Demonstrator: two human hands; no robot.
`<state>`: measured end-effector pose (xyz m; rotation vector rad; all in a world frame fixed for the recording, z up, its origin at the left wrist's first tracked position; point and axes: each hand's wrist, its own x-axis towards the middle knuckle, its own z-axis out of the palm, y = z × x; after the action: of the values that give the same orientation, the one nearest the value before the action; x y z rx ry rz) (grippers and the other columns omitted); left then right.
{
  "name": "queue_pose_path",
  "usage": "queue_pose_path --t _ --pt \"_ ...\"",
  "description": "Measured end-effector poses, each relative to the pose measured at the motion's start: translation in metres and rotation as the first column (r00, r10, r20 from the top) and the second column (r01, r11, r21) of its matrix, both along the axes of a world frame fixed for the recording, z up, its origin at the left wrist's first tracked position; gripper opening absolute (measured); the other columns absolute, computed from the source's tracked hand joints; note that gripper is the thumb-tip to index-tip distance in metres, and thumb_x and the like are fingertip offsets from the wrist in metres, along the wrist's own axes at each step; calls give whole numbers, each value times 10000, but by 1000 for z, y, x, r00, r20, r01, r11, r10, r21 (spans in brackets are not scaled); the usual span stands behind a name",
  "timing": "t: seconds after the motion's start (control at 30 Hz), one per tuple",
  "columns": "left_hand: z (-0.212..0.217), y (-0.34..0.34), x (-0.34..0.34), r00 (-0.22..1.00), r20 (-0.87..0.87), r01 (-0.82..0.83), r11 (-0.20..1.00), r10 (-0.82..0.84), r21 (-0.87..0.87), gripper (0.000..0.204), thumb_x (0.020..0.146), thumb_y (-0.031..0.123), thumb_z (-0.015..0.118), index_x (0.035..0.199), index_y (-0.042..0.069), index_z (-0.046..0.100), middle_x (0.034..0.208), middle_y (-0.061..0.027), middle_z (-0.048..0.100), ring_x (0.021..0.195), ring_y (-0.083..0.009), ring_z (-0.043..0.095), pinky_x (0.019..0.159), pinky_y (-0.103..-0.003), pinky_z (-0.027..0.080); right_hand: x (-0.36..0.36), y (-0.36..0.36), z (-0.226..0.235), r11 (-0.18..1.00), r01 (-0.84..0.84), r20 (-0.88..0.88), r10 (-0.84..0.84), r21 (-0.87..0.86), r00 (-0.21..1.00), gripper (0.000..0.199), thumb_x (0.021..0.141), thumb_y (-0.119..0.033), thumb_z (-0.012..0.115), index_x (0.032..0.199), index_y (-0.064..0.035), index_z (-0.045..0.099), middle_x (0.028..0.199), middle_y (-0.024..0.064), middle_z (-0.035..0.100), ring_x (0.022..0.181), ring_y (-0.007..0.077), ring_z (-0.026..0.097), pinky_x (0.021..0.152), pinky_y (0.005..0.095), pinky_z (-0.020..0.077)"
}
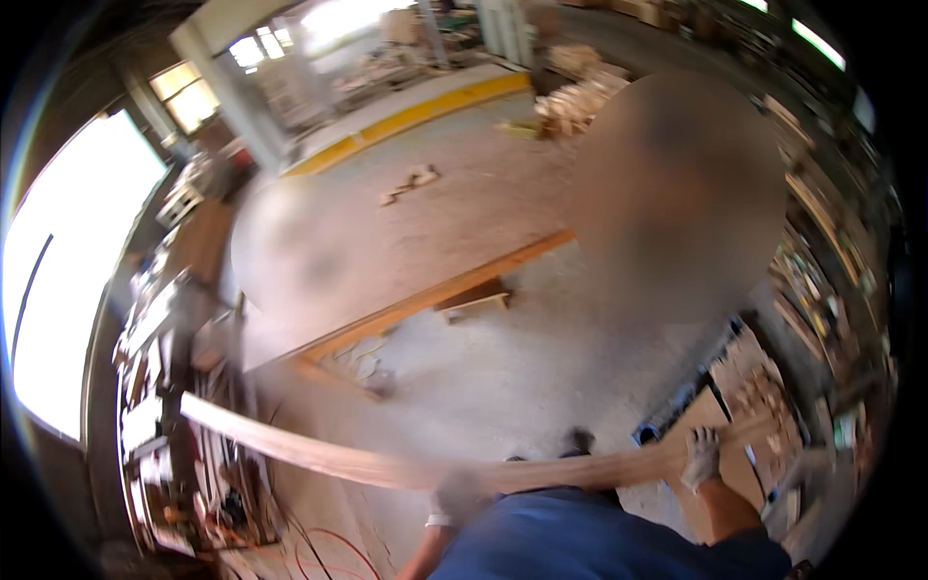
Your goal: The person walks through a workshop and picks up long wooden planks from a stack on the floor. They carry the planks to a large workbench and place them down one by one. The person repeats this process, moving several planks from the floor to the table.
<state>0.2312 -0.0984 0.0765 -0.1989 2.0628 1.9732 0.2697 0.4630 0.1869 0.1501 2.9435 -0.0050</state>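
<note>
A long pale wooden board [329, 456] lies across in front of my body, bowed by the lens, its left end raised toward the shelves. My right hand [702, 459], in a light work glove, is closed over the board near its right part, fingers on the upper face. My left hand [447, 507], also gloved, is at the board's near edge left of my blue shirt; its fingers are smeared by blur. Beyond the board stands a large wood-topped table [464, 213] with a thick edge.
Small wood pieces [410, 184] lie on the table, with a stack of wood [580, 101] behind. Cluttered shelves [159, 387] run along the left. A flattened cardboard sheet [710, 430] and loose scraps lie at right. An orange hose [338, 541] crosses the floor. Two large areas are blurred out.
</note>
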Motion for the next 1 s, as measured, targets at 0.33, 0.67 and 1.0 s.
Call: queue_pose_path --t 0.33,0.67,1.0 --pt "-3 -5 -169 837 530 -483 635 133 603 312 937 410 574 1077 134 611 1043 -47 597 1053 -243 534 937 -485 434 -167 11 -2 995 -47 72 41 88 997 760 663 -256 737 1350 -65 475 1244 175 482 1256 355 410 1159 532 229" --pt "-1 10 -255 815 556 -536 577 163 616 276 949 405 556 1052 163 642 1001 -25 607 999 -224 538 910 -492 422 -305 38 19 978 -106 241 60 181 969 793 751 -246 684 1472 -69 405 1349 158 476 1319 339 390 1163 501 241" --pt "-26 -24 -365 833 517 -513 628 198 586 484 903 403 663 1277 113 563 1235 -84 580 1132 -303 529 979 -555 459 -435 5 29 970 -146 165 114 195 980 798 732 -240 710 1453 -57 422 1321 153 480 1309 334 392 1180 502 217"
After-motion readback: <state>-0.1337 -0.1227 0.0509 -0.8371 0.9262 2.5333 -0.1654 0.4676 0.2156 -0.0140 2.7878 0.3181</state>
